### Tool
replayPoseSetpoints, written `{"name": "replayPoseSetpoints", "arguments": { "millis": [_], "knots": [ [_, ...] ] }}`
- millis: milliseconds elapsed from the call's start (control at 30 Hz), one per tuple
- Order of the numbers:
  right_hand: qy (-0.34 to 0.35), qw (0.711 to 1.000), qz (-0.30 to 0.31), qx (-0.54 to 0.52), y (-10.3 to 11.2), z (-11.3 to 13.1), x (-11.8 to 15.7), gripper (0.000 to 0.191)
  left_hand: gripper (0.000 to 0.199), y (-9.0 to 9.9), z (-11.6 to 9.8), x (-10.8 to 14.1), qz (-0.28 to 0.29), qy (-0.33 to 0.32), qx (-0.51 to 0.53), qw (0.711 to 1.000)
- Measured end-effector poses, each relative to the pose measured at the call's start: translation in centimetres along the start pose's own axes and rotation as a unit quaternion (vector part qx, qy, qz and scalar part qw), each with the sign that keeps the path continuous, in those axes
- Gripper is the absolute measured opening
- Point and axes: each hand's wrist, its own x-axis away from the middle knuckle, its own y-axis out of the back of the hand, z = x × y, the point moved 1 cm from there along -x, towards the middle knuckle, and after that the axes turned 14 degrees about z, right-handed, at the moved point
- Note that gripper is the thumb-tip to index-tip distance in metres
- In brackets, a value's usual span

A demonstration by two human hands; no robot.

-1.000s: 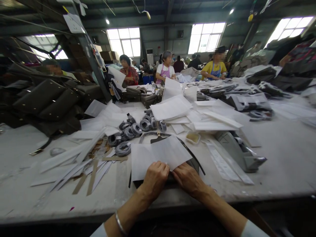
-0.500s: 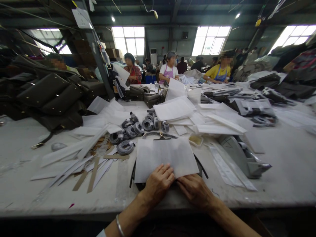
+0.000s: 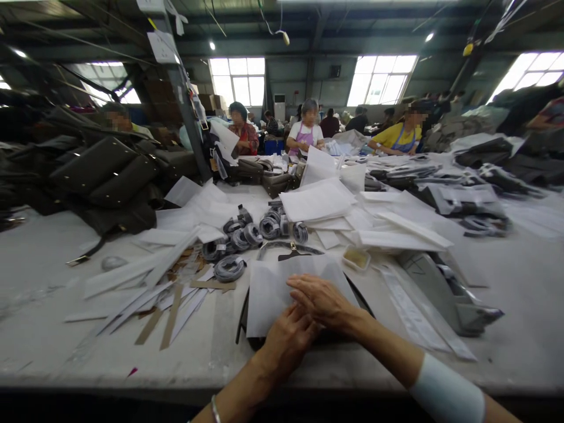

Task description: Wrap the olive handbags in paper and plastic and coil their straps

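A white foam-like sheet (image 3: 268, 294) lies over a dark handbag (image 3: 254, 343) in front of me at the table's near side. The bag's curved handle with its gold buckle (image 3: 292, 247) shows beyond the sheet's far edge. My right hand (image 3: 324, 301) rests on top of the sheet, fingers stretched out and pointing left. Just below it, my left hand (image 3: 291, 335) has its fingers bent around the sheet's near edge. The left fingertips are partly hidden by the right hand.
Coiled, wrapped straps (image 3: 230, 267) and cardboard strips (image 3: 171, 317) lie to the left. White sheets (image 3: 317, 200) are heaped behind. A small plastic tub (image 3: 356, 258) and a grey bag piece (image 3: 445, 288) sit right. Dark bags (image 3: 106, 170) pile up far left; several people work opposite.
My right hand has come up from under the sheet's near edge and moved left onto its top. The left hand's fingers have curled more, and the view has shifted slightly.
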Motion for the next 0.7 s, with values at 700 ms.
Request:
{"name": "replayPoseSetpoints", "arguments": {
  "millis": [700],
  "knots": [
    [0.012,0.993,-0.093,-0.071,-5.4,-4.5,1.8,0.033,0.019,4.4,2.4,-2.6,0.192,0.203,0.222,0.934]
  ]
}}
